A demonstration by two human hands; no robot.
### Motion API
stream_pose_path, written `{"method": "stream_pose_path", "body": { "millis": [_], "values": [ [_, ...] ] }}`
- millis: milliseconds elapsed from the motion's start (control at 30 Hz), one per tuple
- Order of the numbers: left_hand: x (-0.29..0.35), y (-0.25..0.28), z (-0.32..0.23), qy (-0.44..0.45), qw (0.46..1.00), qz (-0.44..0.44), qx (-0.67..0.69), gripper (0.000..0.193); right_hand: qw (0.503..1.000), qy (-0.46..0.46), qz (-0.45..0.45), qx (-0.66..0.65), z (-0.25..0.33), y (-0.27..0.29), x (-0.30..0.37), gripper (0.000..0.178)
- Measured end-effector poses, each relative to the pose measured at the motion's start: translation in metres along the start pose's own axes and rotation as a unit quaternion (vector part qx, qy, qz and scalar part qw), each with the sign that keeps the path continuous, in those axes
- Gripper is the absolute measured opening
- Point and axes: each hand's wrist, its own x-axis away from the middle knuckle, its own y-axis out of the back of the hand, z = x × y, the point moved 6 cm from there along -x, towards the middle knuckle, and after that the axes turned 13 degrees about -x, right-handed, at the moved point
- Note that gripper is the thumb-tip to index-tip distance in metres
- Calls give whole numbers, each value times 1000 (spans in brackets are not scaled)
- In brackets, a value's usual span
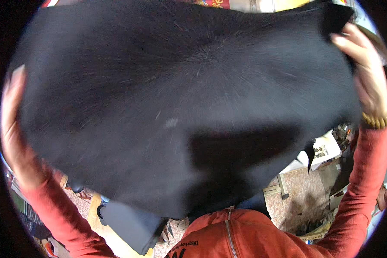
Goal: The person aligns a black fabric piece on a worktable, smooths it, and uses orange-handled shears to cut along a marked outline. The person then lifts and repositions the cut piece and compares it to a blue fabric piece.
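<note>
A large black cloth (159,86) is spread between my raised hands and hides most of what lies beyond it. My left hand (15,129) is closed on its left edge, with the thumb on the near side and the other fingers out of sight. At the upper right corner, my right hand (370,73) is closed on a bunched bit of the same cloth, the fingertips pinching it. A darker shadow falls across the cloth's lower right part. Slight motion blur softens the cloth and both hands.
Below left, a dark grey fabric piece (131,221) lies over a pale wooden surface (93,210). To the right are a white printed box or paper (327,148), a wooden leg or frame (283,187) and speckled floor (303,189). Folded fabrics (28,213) are stacked far left.
</note>
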Motion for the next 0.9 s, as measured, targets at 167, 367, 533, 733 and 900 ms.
{"method": "stream_pose_path", "body": {
  "millis": [167, 367, 533, 733, 900],
  "values": [
    [42, -40, 52, 38, 938, 103, -329, 62, 941, 48, 19, 335, -75, 22, 64, 30],
    [253, -250, 258, 147, 842, 471, -217, 38, 892, -192, 114, 392, -369, -12, 190, 46],
    [300, -307, 328, 41, 916, 330, -223, 57, 907, -218, 29, 360, -471, 0, 237, 58],
    [301, -361, 333, -44, 835, 497, -233, 55, 914, -230, 82, 324, -484, 2, 228, 60],
    [275, -343, 319, -11, 905, 378, -194, 34, 938, -273, 83, 196, -454, -27, 226, 21]
  ]
}}
